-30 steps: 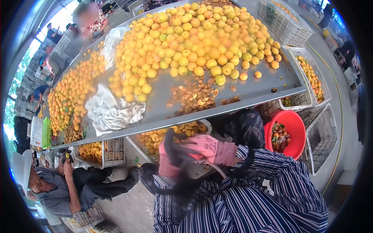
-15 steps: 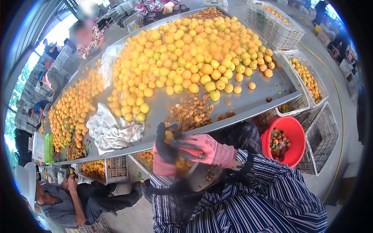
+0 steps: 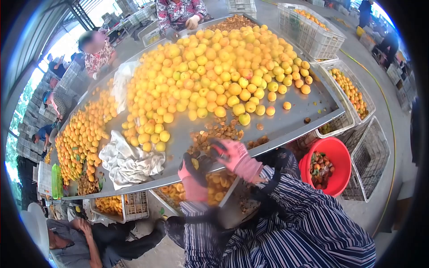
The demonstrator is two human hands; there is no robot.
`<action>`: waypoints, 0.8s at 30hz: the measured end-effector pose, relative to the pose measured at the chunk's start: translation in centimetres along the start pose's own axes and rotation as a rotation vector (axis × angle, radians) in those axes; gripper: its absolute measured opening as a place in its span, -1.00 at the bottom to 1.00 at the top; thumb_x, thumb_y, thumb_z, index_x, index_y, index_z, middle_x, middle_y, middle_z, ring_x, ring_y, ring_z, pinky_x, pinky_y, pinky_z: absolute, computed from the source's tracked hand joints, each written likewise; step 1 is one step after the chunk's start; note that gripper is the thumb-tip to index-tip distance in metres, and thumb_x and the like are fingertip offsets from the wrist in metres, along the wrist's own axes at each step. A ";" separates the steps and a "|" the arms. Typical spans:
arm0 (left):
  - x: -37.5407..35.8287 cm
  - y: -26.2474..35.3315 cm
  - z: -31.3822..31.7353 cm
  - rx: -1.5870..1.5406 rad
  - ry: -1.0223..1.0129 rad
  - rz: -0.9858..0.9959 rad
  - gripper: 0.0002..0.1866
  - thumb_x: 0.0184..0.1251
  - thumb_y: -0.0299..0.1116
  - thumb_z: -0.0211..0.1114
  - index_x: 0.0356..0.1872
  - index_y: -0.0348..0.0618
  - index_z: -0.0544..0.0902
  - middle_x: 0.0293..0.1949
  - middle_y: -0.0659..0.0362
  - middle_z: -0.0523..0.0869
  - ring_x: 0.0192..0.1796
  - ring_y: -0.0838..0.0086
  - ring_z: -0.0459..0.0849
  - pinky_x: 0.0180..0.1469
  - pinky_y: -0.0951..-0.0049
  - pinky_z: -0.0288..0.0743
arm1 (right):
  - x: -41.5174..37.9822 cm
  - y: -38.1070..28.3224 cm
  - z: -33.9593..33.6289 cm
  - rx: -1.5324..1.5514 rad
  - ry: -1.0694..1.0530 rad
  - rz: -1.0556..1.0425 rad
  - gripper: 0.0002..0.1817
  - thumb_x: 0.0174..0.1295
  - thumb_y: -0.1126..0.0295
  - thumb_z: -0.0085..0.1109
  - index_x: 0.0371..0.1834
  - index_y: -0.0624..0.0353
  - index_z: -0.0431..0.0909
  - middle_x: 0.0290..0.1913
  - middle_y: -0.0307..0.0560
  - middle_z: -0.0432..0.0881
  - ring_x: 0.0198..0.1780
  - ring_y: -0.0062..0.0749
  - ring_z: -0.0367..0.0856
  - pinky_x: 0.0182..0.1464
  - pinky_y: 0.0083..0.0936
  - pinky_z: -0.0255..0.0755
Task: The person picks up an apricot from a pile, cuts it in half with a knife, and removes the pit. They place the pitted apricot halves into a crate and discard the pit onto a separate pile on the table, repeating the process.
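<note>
I wear pink gloves with black-coated fingers on both hands. My left hand (image 3: 194,178) is closed around a yellow-orange apricot (image 3: 195,163), mostly covered by the fingers, at the near edge of the metal table (image 3: 286,117). My right hand (image 3: 235,157) is just to its right, over the near side of a heap of brown apricot pits (image 3: 217,132); its thumb and fingers are apart, with nothing visible between them. Beyond the pits spreads a large pile of apricots (image 3: 201,76). Below the table edge, a crate (image 3: 230,195) holds opened apricots.
A white cloth (image 3: 129,158) lies crumpled left of the pits. At right stand a red bucket (image 3: 339,167) with dark fruit pieces and an empty-looking crate (image 3: 373,154). A co-worker in a white hat (image 3: 35,228) sits at lower left; others stand across the table.
My hands have separated: the right moved up toward the pits, its fingers spreading, while the left still holds the apricot. The crate below shows more. The seated co-worker's hands shifted.
</note>
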State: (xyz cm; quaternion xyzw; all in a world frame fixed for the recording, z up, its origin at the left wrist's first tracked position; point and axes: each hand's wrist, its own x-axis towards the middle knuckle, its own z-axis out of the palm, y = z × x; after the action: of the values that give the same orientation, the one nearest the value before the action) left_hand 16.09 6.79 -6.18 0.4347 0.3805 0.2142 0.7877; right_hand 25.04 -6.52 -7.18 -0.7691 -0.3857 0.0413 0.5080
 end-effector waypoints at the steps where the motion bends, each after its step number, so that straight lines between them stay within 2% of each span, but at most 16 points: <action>1: 0.2 -0.7 -0.2 -0.148 0.039 -0.089 -0.59 0.36 -0.07 0.01 -0.11 -0.28 0.48 -0.32 0.08 0.61 -0.37 0.38 0.60 -0.36 0.42 0.51 | 0.5 1.3 -0.9 0.074 0.082 0.054 -0.41 -0.03 0.31 0.28 0.14 0.07 0.36 -0.17 -0.04 0.56 -0.13 -0.17 0.55 -0.11 -0.36 0.45; 2: 1.1 -1.5 -2.0 -0.294 -0.151 -0.145 -0.58 0.33 -0.05 0.04 -0.13 -0.27 0.46 -0.35 0.09 0.60 -0.41 0.37 0.61 -0.40 0.48 0.52 | 1.0 3.0 -1.9 0.000 0.140 0.084 -0.47 -0.01 0.28 0.26 0.09 0.06 0.40 -0.14 -0.02 0.56 -0.12 -0.15 0.55 -0.10 -0.34 0.45; 3: -0.1 -0.8 -2.0 -0.292 -0.156 -0.157 -0.58 0.33 -0.05 0.04 -0.13 -0.27 0.46 -0.35 0.09 0.60 -0.41 0.37 0.61 -0.40 0.48 0.52 | 1.5 4.4 -3.0 -0.075 0.201 0.117 -0.52 0.01 0.24 0.25 0.05 0.05 0.43 -0.12 0.00 0.56 -0.10 -0.13 0.55 -0.09 -0.32 0.45; 5: -3.5 1.3 -1.5 0.176 -0.312 0.051 -0.57 0.28 0.00 0.09 -0.17 -0.23 0.46 -0.38 0.12 0.59 -0.45 0.39 0.58 -0.42 0.55 0.51 | 2.4 4.9 -5.6 -0.468 0.400 0.135 -0.61 0.05 0.20 0.18 -0.05 0.05 0.48 -0.14 0.02 0.55 -0.10 -0.09 0.54 -0.07 -0.26 0.43; 6: -1.6 -0.4 -3.8 -0.022 -0.354 -0.187 -0.62 0.28 -0.04 0.11 -0.18 -0.19 0.47 -0.34 0.13 0.58 -0.49 0.44 0.53 -0.45 0.56 0.50 | 3.1 5.2 -7.4 -0.463 0.312 0.203 -0.64 0.06 0.20 0.17 -0.07 0.05 0.49 -0.14 0.03 0.55 -0.09 -0.08 0.54 -0.06 -0.25 0.43; 7: -3.8 0.9 -3.7 0.144 -0.374 -0.295 -0.63 0.28 -0.03 0.10 -0.19 -0.16 0.52 -0.36 0.16 0.59 -0.52 0.46 0.48 -0.48 0.48 0.51 | 3.9 5.1 -8.9 -0.452 0.227 0.273 -0.67 0.07 0.20 0.15 -0.10 0.06 0.50 -0.13 0.04 0.54 -0.09 -0.07 0.53 -0.05 -0.23 0.42; 9: -6.4 0.4 -4.7 0.724 -0.525 0.293 -0.58 0.28 0.02 0.07 -0.19 -0.17 0.54 -0.36 0.15 0.61 -0.39 0.42 0.56 -0.36 0.33 0.54 | 4.3 4.5 -10.0 -0.464 0.137 0.368 -0.69 0.10 0.21 0.13 -0.10 0.04 0.48 -0.14 0.03 0.54 -0.07 -0.08 0.53 -0.03 -0.24 0.42; 10: -5.6 -1.2 -6.8 0.721 -0.530 0.292 -0.58 0.28 0.02 0.07 -0.19 -0.17 0.54 -0.36 0.15 0.61 -0.39 0.42 0.56 -0.36 0.33 0.54 | 4.3 4.4 -9.9 -0.566 0.071 0.401 -0.67 0.10 0.21 0.12 -0.07 0.03 0.46 -0.15 0.01 0.54 -0.07 -0.09 0.54 -0.04 -0.25 0.43; 12: -3.2 -3.6 -10.5 -0.503 -0.199 -0.506 -0.55 0.29 0.07 0.02 -0.16 -0.13 0.55 -0.32 0.13 0.61 -0.30 0.35 0.57 -0.17 0.22 0.50 | 4.7 4.7 -9.0 -0.689 -0.048 0.415 -0.58 0.11 0.20 0.13 0.05 0.00 0.38 -0.15 -0.01 0.54 -0.04 -0.14 0.55 -0.03 -0.28 0.44; 15: -4.8 -4.0 -12.6 -0.482 -0.089 -0.332 -0.53 0.31 0.08 -0.04 -0.13 -0.12 0.52 -0.29 0.13 0.58 -0.25 0.32 0.54 -0.05 0.24 0.43 | 5.0 4.9 -7.7 -0.825 -0.184 0.485 -0.54 0.10 0.20 0.15 0.09 -0.01 0.35 -0.10 0.02 0.54 -0.02 -0.16 0.55 -0.01 -0.29 0.43; 16: -3.2 -7.4 -16.9 -0.504 -0.298 -0.298 -0.59 0.35 0.00 -0.06 -0.13 -0.13 0.51 -0.26 0.13 0.58 -0.20 0.28 0.52 -0.03 0.24 0.44 | 5.1 4.6 -7.8 -0.838 -0.188 0.485 -0.50 0.07 0.19 0.18 0.10 0.00 0.33 -0.06 0.04 0.53 0.01 -0.17 0.55 0.01 -0.29 0.43; 17: -3.3 -8.9 -18.3 -0.510 -0.292 -0.292 -0.59 0.35 0.00 -0.06 -0.13 -0.13 0.51 -0.26 0.13 0.58 -0.20 0.28 0.52 -0.03 0.24 0.44 | 4.9 5.1 -7.8 -0.838 -0.193 0.476 -0.50 0.07 0.19 0.18 0.10 0.00 0.33 -0.06 0.04 0.53 0.01 -0.17 0.55 0.01 -0.29 0.43; 19: -3.6 -10.3 -19.2 -0.137 -0.314 0.136 -0.65 0.37 -0.09 -0.06 -0.14 -0.17 0.50 -0.17 0.07 0.59 -0.05 0.24 0.51 0.02 0.23 0.44 | 4.8 6.4 -7.7 -0.579 -0.069 0.334 -0.43 0.01 0.21 0.24 0.13 0.03 0.32 -0.07 0.04 0.54 0.00 -0.16 0.55 -0.01 -0.30 0.44; 20: -4.4 -9.2 -17.4 -0.146 -0.310 0.141 -0.65 0.37 -0.09 -0.06 -0.14 -0.17 0.50 -0.17 0.07 0.59 -0.05 0.24 0.51 0.02 0.23 0.44 | 4.8 4.8 -8.3 -0.416 -0.130 0.296 -0.35 -0.07 0.28 0.31 0.17 0.06 0.31 -0.06 0.06 0.55 -0.01 -0.11 0.54 0.01 -0.31 0.43; 22: -6.9 -6.2 -13.4 0.146 -0.486 0.104 -0.66 0.39 -0.16 -0.06 0.00 -0.16 0.46 -0.01 0.04 0.55 0.02 0.20 0.50 0.05 0.19 0.43 | 3.3 0.9 -8.5 -0.270 -0.145 0.195 -0.32 -0.09 0.32 0.33 0.18 0.08 0.31 -0.04 0.06 0.55 0.01 -0.13 0.54 0.04 -0.33 0.42; 24: -9.2 -3.3 -8.2 -0.104 -0.308 -0.131 -0.57 0.40 -0.14 -0.07 0.17 -0.15 0.36 0.05 0.06 0.50 0.03 0.23 0.49 0.01 0.26 0.45 | 1.1 -1.3 -7.0 0.011 -0.178 0.088 -0.29 -0.13 0.38 0.36 0.19 0.14 0.31 -0.01 0.06 0.55 0.04 -0.18 0.54 0.10 -0.38 0.40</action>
State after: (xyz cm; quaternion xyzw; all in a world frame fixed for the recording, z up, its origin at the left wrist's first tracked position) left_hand 3.99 3.15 -7.88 0.3952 0.2714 0.1127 0.8703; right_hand 28.24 -10.84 -2.37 -0.7757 -0.3948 0.1338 0.4739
